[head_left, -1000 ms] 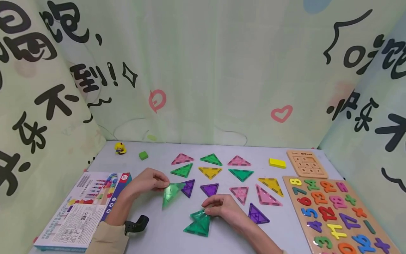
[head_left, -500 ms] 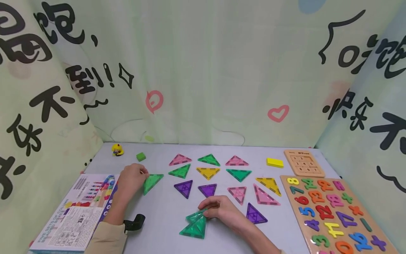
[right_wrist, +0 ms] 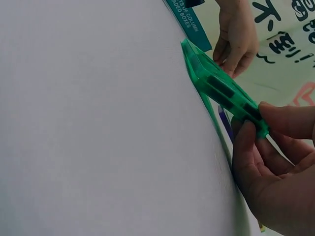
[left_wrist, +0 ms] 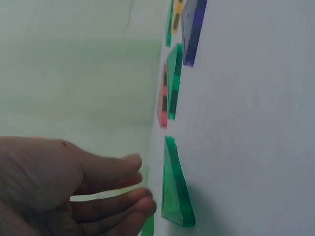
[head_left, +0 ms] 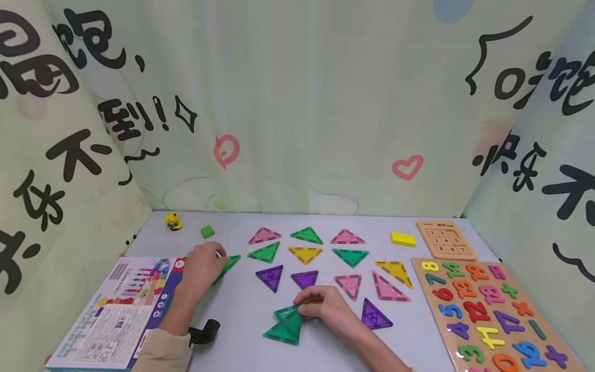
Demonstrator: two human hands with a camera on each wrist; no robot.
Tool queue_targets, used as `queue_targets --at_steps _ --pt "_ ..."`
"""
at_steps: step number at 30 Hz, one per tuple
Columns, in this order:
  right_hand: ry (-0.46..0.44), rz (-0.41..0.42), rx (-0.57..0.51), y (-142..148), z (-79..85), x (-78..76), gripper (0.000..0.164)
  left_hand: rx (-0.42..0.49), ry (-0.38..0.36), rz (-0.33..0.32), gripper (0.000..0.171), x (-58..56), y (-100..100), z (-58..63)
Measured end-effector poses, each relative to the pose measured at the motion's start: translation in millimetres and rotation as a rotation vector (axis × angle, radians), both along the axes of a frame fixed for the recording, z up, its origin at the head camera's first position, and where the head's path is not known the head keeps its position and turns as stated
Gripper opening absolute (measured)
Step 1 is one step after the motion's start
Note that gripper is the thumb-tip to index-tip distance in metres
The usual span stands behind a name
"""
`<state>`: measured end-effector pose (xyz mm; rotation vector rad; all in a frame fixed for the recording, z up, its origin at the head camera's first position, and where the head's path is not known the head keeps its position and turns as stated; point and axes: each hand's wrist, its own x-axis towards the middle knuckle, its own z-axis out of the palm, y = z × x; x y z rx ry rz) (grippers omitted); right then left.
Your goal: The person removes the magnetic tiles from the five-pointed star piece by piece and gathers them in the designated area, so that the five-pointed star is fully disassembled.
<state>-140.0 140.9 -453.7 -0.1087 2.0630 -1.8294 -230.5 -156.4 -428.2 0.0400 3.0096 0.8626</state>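
My left hand (head_left: 204, 266) hovers just beside a green triangular magnetic tile (head_left: 229, 267) lying on the table. In the left wrist view, a small gap separates the loosely bent fingers from that tile (left_wrist: 177, 191), and nothing is held. My right hand (head_left: 325, 305) pinches a green triangular magnetic tile (right_wrist: 221, 91) between thumb and fingers. Another green tile (head_left: 279, 335) shows with it, overlapping at an angle; whether the two are joined I cannot tell. Beyond the hands lie loose triangular tiles, among them a purple one (head_left: 270, 278) and a yellow one (head_left: 305, 253).
At the left lies a printed box (head_left: 116, 320). A wooden number board (head_left: 446, 330) and a small wooden puzzle (head_left: 446, 253) occupy the right side. Along the back are a yellow block (head_left: 402, 238), a green block (head_left: 207, 231) and a yellow duck figure (head_left: 173, 221).
My left hand carried a green triangular tile leftward, set it down near the box, and let go of it. My right hand has stayed nearly still with its green tile.
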Motion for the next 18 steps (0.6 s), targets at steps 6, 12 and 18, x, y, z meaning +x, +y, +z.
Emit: queue_targets --at_steps 6,12,18 --pt "0.006 -0.029 0.006 -1 -0.4 0.0 0.023 0.127 -0.22 -0.201 0.015 14.2 20 -0.7" --pt "0.005 -0.078 0.009 -3 -0.3 -0.8 0.023 0.221 -0.411 -0.504 0.011 33.0 42 -2.8" --pt "0.032 -0.133 -0.001 -4 2.4 0.0 0.023 0.282 -0.448 -0.589 0.005 43.1 58 -9.5"
